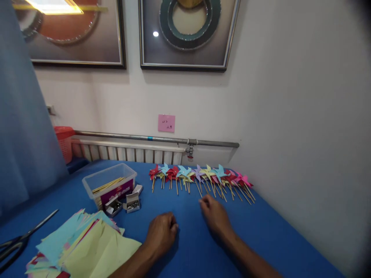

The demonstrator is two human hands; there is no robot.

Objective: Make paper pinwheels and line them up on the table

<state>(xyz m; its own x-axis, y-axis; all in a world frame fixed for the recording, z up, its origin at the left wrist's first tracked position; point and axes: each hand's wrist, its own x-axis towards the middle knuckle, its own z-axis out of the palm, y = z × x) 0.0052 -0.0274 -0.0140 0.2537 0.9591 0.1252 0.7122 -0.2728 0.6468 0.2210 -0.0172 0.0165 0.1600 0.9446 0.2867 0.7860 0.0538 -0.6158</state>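
My left hand (pixel 162 233) rests on the blue tabletop (pixel 191 247), curled into a loose fist. Nothing shows in its fingers. To its left lies a stack of coloured paper sheets (pixel 101 247), pale yellow uppermost. My right hand (pixel 215 216) is also closed, knuckles up, with no object visible in it. Just beyond it stretches a row of paper pinwheels (pixel 199 173) on thin wooden sticks, in red, blue, yellow, purple and pink. The nearest stick ends are close to the right fingertips.
A clear plastic box (pixel 108 183) holds wooden sticks (pixel 108 185). Beside it stand small open boxes of metal pins (pixel 132 203). Black-handled scissors (pixel 24 237) lie at far left. A red basket (pixel 64 143), pipe (pixel 130 136) and radiator (pixel 130 154) are at the back; a wall (pixel 304 135) borders the right.
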